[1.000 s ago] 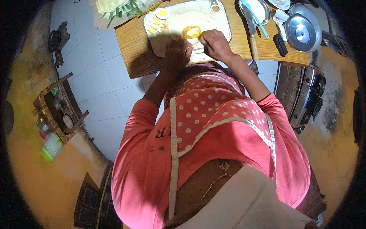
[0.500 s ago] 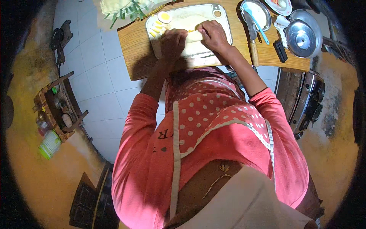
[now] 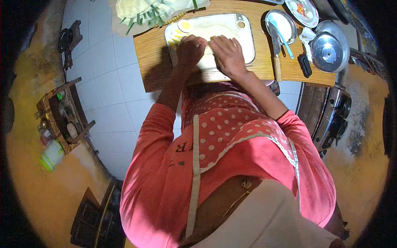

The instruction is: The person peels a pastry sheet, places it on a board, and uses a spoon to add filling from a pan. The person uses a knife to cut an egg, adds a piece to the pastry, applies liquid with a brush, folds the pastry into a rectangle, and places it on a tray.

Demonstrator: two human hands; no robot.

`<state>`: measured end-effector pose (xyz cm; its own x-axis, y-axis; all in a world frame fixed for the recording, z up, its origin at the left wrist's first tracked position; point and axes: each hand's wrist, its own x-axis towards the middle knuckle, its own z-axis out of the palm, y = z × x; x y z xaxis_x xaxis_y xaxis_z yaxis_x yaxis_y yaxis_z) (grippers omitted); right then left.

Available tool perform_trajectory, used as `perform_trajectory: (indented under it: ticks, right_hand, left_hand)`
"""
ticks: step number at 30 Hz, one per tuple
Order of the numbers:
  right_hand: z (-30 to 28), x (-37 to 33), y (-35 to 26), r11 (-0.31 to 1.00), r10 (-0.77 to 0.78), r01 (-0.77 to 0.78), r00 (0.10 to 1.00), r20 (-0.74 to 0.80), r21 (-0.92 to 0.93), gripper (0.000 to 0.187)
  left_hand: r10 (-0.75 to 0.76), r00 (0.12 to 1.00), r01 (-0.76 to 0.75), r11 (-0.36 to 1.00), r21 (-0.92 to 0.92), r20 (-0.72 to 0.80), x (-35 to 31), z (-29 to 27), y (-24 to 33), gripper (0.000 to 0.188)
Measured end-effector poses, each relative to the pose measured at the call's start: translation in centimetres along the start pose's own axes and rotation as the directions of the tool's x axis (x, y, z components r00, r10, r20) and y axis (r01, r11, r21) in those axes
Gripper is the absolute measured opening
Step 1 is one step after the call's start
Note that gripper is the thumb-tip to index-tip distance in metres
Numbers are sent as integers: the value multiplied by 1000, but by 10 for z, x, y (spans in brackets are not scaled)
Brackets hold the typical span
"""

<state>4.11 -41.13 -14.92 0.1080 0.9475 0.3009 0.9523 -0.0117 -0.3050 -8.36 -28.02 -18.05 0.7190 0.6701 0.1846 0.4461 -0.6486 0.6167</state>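
Observation:
A white cutting board (image 3: 247, 43) with a dark rim and a round hole lies in front of me. On it a pale, thin wrapper sheet (image 3: 215, 27) is spread, hard to tell from the board. My left hand (image 3: 191, 50) is curled at the board's left part; what its fingers close on is hidden. Beside it my right hand (image 3: 227, 54) lies flat, fingers stretched out and palm down. The pale roll seen earlier is covered by my hands. A halved boiled egg (image 3: 185, 26) and several egg wedges (image 3: 173, 38) sit at the board's left edge.
To the right lie a wooden-handled knife (image 3: 277, 62), a bowl of white paste (image 3: 285, 21) with a blue spatula (image 3: 284, 39), a black clip-like object (image 3: 304, 66) and metal lids (image 3: 326, 48). Pale wrappers with green strips (image 3: 144, 10) lie far left. A plate (image 3: 309, 18) stands far right.
My right hand has gone from a curled grip on the pale roll to lying flat with straight fingers. The left hand stays curled. The view has shifted slightly.

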Motion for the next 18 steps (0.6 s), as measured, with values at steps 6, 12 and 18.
perform_trajectory:
  ticks: [6, 12, 18]
  right_hand:
    - [10, -4, -8, 998, 43, -37, 992, 121, -56, 44]
    - [1, 27, -28, 982, 63, -69, 997, 39, 174, 26]
    - [32, 49, -42, 995, 52, -34, 978, 204, -89, 11]
  left_hand:
    - [63, 992, -59, 997, -45, 108, 13, -11, -12, 14]
    - [-378, 925, 331, 841, -427, -28, 2, -52, -24, 16]
    - [-433, 893, 359, 849, -388, -120, -17, -67, -25, 14]
